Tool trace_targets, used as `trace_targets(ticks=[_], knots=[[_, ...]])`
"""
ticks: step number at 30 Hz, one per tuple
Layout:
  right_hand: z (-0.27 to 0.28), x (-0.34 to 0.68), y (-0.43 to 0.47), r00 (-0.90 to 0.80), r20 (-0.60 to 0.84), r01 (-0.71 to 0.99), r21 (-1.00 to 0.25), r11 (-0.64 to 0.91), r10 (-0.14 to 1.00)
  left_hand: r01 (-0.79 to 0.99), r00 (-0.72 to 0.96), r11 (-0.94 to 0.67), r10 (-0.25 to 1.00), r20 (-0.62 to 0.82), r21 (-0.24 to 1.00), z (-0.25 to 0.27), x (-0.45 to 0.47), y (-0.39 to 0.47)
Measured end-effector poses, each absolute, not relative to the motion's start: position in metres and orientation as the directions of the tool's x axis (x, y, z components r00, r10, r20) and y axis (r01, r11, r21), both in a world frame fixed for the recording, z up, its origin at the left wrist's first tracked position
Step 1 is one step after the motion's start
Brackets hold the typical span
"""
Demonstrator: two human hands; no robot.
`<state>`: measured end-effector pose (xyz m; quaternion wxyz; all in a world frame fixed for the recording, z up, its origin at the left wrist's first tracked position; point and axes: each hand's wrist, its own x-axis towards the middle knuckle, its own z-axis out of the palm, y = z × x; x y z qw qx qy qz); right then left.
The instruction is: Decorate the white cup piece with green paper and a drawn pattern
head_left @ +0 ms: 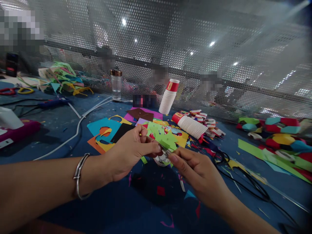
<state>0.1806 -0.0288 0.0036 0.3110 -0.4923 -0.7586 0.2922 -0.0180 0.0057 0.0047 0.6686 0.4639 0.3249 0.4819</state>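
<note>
Near the middle, my left hand (136,149) is closed in a pinch, a silver bangle on its wrist. A small light-green paper piece (167,143) stands at its fingertips. My right hand (192,165) pinches the same piece from the right, thumb and forefinger pressed together; its lower edge is partly hidden by the fingers. Just under the fingertips is a white round thing with a dark pattern (162,160), partly covered. Behind my hands lie more green paper cut-outs (154,130) and a blue sheet with a hole (103,128).
One stack of paper cups (167,99) stands tilted; another (192,126) lies down. A glass bottle (116,85) is at the back, before a perforated metal screen (146,39). Cables (79,125) cross the left; black cable loops (253,185) and colourful paper assemblies (282,139) lie right.
</note>
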Motion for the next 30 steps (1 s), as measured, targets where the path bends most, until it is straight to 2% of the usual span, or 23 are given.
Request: trace_targets(ticks=[14,30], knots=[[0.0023,0.1794,-0.0254,-0.315,0.126,0.559,-0.776,0.291,0.941,-0.339,0.326,0.136,0.945,-0.019,0.931,0.0024,-0.0176,0.0069],[0.0021,0.1811,-0.0259,-0.303,0.088,0.522,-0.818,0.242,0.949,-0.338,0.261,0.076,0.965,0.016,0.938,0.0038,-0.0174,0.0067]])
